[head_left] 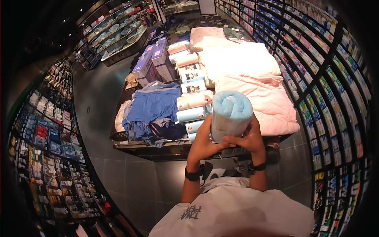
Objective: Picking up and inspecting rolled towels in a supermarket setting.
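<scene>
A light blue rolled fleece blanket (232,108) in a clear wrapper is held upright in front of me, its coiled end facing up. My left hand (205,142) supports it from the left and below. From the right, my right hand (251,136) grips it, with the thumb across the lower front of the wrapper. Behind it, rolled blankets in pink and blue wrappers (192,101) are stacked in a row on the display table (165,150). Some of these rolls carry cartoon prints. Part of the row is hidden by the held roll and my left hand.
Folded pink quilts (257,100) cover the table's right side. Blue garments (154,102) lie heaped at its left, with purple boxes (145,66) behind. Tall stocked shelves (322,89) rise on the right; a hanging-goods rack (53,160) stands left across the tiled floor (118,174).
</scene>
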A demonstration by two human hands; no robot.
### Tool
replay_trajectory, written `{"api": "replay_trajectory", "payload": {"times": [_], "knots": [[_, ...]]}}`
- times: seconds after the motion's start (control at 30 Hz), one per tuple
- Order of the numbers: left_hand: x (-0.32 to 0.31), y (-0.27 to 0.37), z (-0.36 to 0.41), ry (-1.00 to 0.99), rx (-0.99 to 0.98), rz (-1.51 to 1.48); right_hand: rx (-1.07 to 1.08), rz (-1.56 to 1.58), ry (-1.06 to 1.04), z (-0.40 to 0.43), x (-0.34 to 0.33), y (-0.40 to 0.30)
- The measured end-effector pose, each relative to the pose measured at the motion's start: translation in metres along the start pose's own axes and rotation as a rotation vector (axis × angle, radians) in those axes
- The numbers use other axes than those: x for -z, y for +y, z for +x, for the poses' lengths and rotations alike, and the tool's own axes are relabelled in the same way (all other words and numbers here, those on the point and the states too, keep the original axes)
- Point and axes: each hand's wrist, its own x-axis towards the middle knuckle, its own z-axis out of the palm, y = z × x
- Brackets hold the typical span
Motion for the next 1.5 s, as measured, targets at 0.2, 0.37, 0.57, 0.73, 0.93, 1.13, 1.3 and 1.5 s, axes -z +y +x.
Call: {"api": "replay_trajectory", "payload": {"times": [0.2,0.37,0.57,0.73,0.93,1.13,1.3,1.5], "knots": [[0.009,-0.005,-0.004,0.142,-0.085,0.043,0.134,-0.115,-0.205,0.013,-0.013,-0.009],[0.014,0.008,0.008,0.36,-0.322,0.122,0.373,-0.385,-0.298,0.02,-0.001,0.003],[0.024,-0.003,0.012,0.479,-0.405,0.332,-0.234,0.141,-0.345,-0.002,-0.003,0.004],[0.031,-0.012,0.017,0.531,-0.462,0.481,-0.574,0.422,-0.547,0.005,0.007,0.007],[0.035,-0.009,0.016,0.515,-0.491,0.646,-0.547,0.407,-0.289,0.021,-0.011,0.007],[0.03,-0.01,0.013,0.56,-0.31,0.244,-0.375,0.503,-0.258,0.025,-0.02,0.016],[0.038,-0.012,0.005,0.414,-0.094,-0.224,-0.138,0.33,-0.108,0.028,-0.022,0.011],[0.038,-0.007,0.002,0.276,-0.035,-0.195,-0.116,0.169,-0.106,0.03,-0.022,0.019]]}}
